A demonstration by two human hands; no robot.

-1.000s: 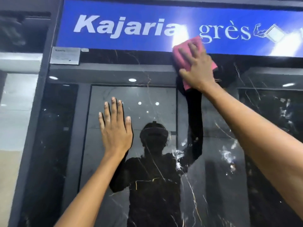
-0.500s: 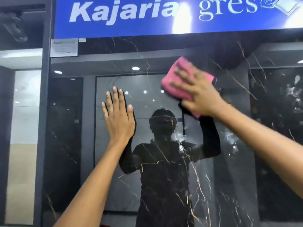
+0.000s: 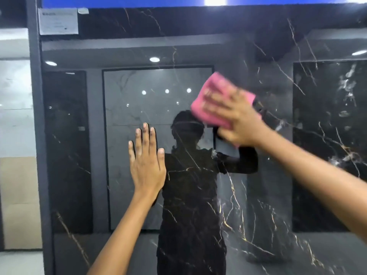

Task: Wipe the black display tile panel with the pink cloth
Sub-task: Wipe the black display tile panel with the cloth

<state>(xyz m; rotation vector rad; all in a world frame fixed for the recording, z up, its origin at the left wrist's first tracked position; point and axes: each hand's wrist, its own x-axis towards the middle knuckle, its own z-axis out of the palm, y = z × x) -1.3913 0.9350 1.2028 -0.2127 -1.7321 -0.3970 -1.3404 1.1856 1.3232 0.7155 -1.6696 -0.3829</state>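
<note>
In the head view the right hand (image 3: 236,118) presses the pink cloth (image 3: 215,96) flat on the upper middle of the black panel (image 3: 278,185), fingers spread and blurred. The left hand (image 3: 147,165) rests on the panel with straight fingers, so it could leave fresh prints, and the cloth, only pressed, could slip out.

- The black display tile panel (image 3: 198,32) is showing a polished, mirror-glossy stone face with thin gold and white veins.
- The pink cloth (image 3: 210,96) is looking soft, matt and faintly ribbed.
- The white label (image 3: 58,21) is looking like flat matt paper.
- The blue sign strip (image 3: 119,1) is gleaming, smooth and glossy.
- The dark frame post (image 3: 35,116) is appearing matt.
</note>
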